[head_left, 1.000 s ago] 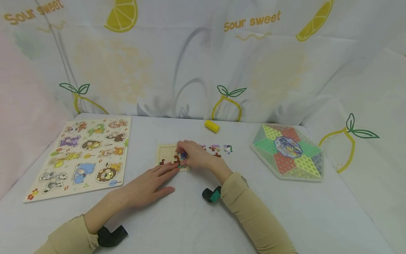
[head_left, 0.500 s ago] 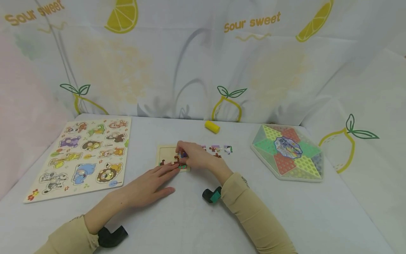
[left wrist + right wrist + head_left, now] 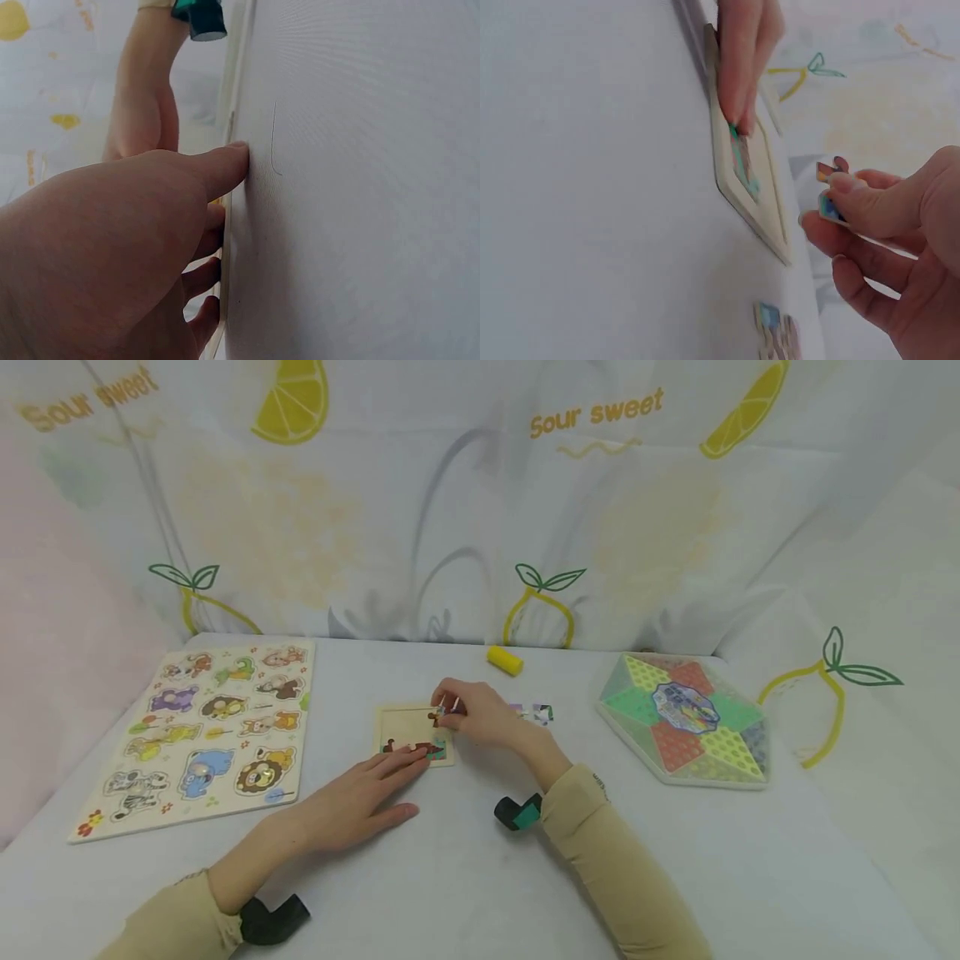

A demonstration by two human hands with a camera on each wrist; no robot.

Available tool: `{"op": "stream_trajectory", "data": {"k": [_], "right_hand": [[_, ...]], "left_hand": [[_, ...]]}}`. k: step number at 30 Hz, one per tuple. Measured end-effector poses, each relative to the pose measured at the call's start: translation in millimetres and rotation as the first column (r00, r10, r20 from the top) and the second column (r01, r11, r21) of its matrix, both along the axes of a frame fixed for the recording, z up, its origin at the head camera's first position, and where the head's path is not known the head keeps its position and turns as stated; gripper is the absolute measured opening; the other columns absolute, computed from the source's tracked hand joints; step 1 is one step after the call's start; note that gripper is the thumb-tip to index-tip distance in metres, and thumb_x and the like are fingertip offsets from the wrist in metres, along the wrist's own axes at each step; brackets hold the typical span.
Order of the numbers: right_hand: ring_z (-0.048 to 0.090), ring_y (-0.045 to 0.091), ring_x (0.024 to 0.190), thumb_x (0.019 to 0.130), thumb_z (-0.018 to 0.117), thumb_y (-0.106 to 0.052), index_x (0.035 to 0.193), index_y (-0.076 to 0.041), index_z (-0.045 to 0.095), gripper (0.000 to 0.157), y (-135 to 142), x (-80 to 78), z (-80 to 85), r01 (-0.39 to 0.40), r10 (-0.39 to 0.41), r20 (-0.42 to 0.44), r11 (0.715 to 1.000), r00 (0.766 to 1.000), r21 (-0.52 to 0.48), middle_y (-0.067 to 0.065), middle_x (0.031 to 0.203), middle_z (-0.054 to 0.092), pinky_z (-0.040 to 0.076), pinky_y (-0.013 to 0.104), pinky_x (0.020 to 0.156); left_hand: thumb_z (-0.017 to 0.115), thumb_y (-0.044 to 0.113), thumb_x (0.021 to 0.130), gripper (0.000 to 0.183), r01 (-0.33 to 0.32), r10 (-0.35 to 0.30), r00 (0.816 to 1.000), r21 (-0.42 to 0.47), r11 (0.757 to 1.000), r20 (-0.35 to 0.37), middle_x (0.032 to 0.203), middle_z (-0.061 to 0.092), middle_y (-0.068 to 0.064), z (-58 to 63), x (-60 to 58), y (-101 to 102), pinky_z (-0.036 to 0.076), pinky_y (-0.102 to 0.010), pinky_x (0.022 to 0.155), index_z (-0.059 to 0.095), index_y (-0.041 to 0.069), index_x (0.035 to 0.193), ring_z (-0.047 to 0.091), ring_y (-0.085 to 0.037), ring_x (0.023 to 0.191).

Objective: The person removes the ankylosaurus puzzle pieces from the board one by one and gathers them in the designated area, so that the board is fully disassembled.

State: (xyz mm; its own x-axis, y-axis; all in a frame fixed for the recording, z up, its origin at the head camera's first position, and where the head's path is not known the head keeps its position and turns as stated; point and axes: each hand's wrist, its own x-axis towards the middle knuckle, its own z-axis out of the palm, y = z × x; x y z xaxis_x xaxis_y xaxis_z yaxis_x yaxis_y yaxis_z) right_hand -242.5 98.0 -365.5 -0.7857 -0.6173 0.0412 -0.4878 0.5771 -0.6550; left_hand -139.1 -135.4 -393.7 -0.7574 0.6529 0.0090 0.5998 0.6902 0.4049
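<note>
While a piece [image 3: 833, 210] is pinched in the right hand [image 3: 487, 718], held up at the right side of the tray [image 3: 378, 731], apparently so its edges are free, the left hand [image 3: 341, 802] rests straight fingers on the laid pieces [image 3: 437, 750], likely steadying them. Loose pieces [image 3: 543, 713] lie near on the surface [image 3: 465, 877], presumably for easy reach; board [image 3: 253, 690] and box [image 3: 684, 707] lie well apart.

Right hand [image 3: 483, 718]: lifted, shifted slightly right and far. Pinched puzzle section [image 3: 831, 208]: raised clear of the wooden tray [image 3: 401, 720].
</note>
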Motion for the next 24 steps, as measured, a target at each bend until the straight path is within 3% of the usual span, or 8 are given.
{"op": "stream_trajectory", "data": {"k": [4, 9, 14, 18, 24], "right_hand": [[0.063, 0.017, 0.071, 0.095, 0.07, -0.014, 0.116, -0.01, 0.064, 0.022, 30.3, -1.9, 6.7, 0.064, -0.063, 0.022, 0.997, 0.998, -0.034, 0.002, 0.089, 0.065, 0.052, 0.024, 0.063], [0.064, 0.019, 0.073, 0.094, 0.071, -0.019, 0.11, -0.011, 0.067, 0.019, 79.8, -4.1, 7.2, 0.154, -0.153, 0.069, 0.988, 0.986, -0.006, 0.003, 0.086, 0.068, 0.053, 0.029, 0.068], [0.065, 0.017, 0.072, 0.095, 0.07, -0.016, 0.104, -0.006, 0.067, 0.014, 122.7, -9.8, 8.2, 0.176, -0.179, 0.096, 0.984, 0.979, 0.037, 0.004, 0.082, 0.072, 0.049, 0.03, 0.072], [0.066, 0.02, 0.074, 0.093, 0.071, -0.014, 0.101, -0.005, 0.067, 0.013, 139.3, -11.9, 15.0, 0.184, -0.191, 0.138, 0.981, 0.972, 0.065, 0.004, 0.078, 0.073, 0.046, 0.031, 0.072], [0.063, 0.019, 0.074, 0.091, 0.073, -0.015, 0.096, -0.007, 0.067, 0.011, 141.7, -10.9, 16.8, 0.12, -0.15, 0.216, 0.982, 0.965, 0.145, 0.003, 0.079, 0.074, 0.045, 0.029, 0.069]], "left_hand": [[0.049, 0.045, 0.104, 0.062, 0.006, -0.006, 1.0, 0.004, 1.0, -0.016, 0.162, 0.033, -0.007, -1.6, 0.0, 1.4, 0.03, -0.058, 0.117, 0.037, 0.013, 0.156, 0.028, -0.039, 0.149], [0.051, 0.043, 0.104, 0.061, 0.016, -0.016, 1.0, 0.009, 1.0, -0.025, 0.161, 0.034, -0.007, -0.2, 0.0, 1.7, 0.031, -0.059, 0.116, 0.038, 0.012, 0.155, 0.028, -0.04, 0.149], [0.052, 0.042, 0.104, 0.062, 0.012, -0.012, 1.0, 0.016, 1.0, -0.027, 0.161, 0.034, -0.008, 0.2, 0.6, 0.5, 0.031, -0.06, 0.116, 0.037, 0.012, 0.155, 0.028, -0.041, 0.148], [0.051, 0.043, 0.104, 0.062, 0.005, -0.005, 1.0, 0.014, 1.0, -0.024, 0.161, 0.035, -0.008, -0.1, 0.3, 0.0, 0.031, -0.061, 0.116, 0.038, 0.013, 0.155, 0.029, -0.041, 0.148], [0.051, 0.044, 0.104, 0.061, 0.011, -0.011, 1.0, 0.009, 1.0, -0.023, 0.162, 0.033, -0.008, -0.9, -0.2, 1.2, 0.03, -0.06, 0.116, 0.038, 0.012, 0.155, 0.029, -0.042, 0.148]]}}
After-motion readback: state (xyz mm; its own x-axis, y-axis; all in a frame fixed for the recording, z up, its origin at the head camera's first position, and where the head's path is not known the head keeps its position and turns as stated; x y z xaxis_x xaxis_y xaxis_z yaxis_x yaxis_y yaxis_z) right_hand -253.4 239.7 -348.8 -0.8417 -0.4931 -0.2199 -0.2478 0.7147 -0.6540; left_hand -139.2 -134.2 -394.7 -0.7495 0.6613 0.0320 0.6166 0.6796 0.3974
